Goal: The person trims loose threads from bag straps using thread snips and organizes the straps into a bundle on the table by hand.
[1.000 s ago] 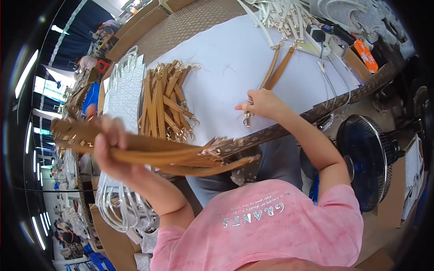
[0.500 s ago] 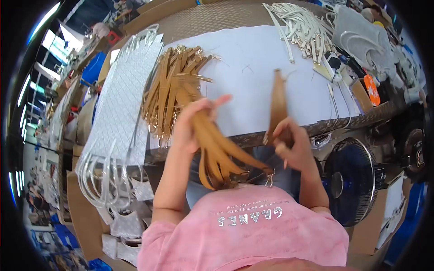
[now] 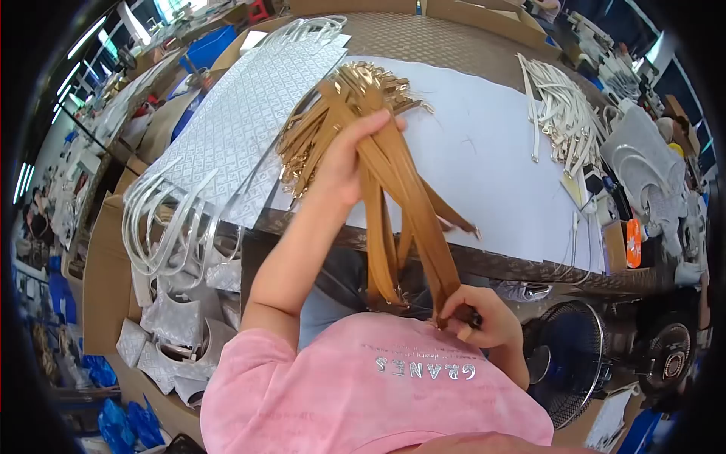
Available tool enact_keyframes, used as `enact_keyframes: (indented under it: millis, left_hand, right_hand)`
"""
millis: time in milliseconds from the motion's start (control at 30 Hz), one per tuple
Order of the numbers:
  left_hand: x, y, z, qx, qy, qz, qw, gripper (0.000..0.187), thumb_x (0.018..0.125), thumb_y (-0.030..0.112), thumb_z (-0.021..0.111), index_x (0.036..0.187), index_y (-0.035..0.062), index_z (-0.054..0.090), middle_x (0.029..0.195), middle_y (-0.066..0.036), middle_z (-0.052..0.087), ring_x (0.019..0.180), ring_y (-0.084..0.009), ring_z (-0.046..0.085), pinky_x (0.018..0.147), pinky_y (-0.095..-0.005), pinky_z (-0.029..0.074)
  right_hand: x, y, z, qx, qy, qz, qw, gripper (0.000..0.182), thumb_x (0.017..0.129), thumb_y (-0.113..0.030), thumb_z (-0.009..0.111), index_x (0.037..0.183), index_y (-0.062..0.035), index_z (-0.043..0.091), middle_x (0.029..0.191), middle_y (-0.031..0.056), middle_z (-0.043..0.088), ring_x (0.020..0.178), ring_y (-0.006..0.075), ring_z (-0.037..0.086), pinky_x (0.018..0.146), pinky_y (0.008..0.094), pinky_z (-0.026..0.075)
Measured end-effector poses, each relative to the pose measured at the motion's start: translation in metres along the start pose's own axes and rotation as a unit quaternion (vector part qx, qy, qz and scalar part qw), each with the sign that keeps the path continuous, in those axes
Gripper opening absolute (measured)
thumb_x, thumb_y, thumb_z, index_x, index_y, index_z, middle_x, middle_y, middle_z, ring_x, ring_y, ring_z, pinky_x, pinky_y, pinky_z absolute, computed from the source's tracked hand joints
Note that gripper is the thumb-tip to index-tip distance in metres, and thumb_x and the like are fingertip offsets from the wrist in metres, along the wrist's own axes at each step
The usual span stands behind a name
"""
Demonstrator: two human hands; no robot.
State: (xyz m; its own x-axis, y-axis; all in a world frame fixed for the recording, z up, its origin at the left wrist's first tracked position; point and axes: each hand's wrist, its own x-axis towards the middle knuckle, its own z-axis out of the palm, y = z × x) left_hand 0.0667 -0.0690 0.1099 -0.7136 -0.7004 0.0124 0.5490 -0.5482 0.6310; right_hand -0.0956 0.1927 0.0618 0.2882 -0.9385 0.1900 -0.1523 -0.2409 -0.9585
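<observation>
Several long brown straps (image 3: 412,189) hang over the table's front edge, and my left hand (image 3: 352,155) is wrapped round their upper part. Close to my shirt, my right hand (image 3: 482,318) is closed on the lower end of one of these straps, with a small dark object between its fingers that I cannot make out. Beyond my left hand, a heap of brown straps with shiny metal ends (image 3: 306,140) lies on the white sheet (image 3: 484,151).
Silvery patterned sheets (image 3: 227,113) with clear handles lie at the left. White straps (image 3: 563,106) are heaped at the back right, near an orange object (image 3: 633,242). A fan (image 3: 567,363) stands at the lower right, and a carton (image 3: 102,280) at the lower left.
My left hand has lifted the bundle up and to the right. My right hand has moved down towards my shirt; the strap it held apart over the sheet now hangs alongside the others.
</observation>
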Motion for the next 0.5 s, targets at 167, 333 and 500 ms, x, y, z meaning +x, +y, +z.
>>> enact_keyframes:
  millis: [167,333,500]
  left_hand:
    - [0.004,0.094,0.063,0.159,-0.091,0.193,0.964,0.035,0.082,0.019,0.068,0.111,0.0002,0.059,0.091,-0.009,0.066,0.083,-0.0177,0.065,0.071,-0.0308,0.055]
    - [0.076,0.191,0.09,0.46,-0.017,0.162,0.873,0.037,0.081,0.025,0.071,0.105,-0.0009,0.061,0.087,-0.012,0.066,0.074,-0.0169,0.065,0.066,-0.0266,0.055]
    - [0.214,0.119,0.059,0.768,0.107,0.015,0.632,0.047,0.079,0.026,0.068,0.115,-0.0011,0.056,0.098,-0.014,0.068,0.087,-0.0237,0.067,0.076,-0.0334,0.054]
  right_hand:
    - [0.009,-0.006,-0.01,0.111,0.095,0.007,0.989,0.035,0.078,-0.002,0.067,0.111,-0.0016,0.06,0.091,0.0071,0.067,0.053,0.006,0.045,0.048,0.0214,0.036]
    - [-0.001,0.018,-0.059,-0.11,0.283,0.137,0.943,0.035,0.079,-0.005,0.067,0.114,-0.0033,0.062,0.084,0.0067,0.066,0.052,0.0063,0.04,0.05,0.0223,0.036]
    - [0.034,0.108,-0.214,-0.346,0.403,0.18,0.828,0.028,0.082,-0.019,0.066,0.105,-0.0028,0.063,0.088,0.0144,0.067,0.074,0.0284,0.065,0.069,0.0381,0.051]
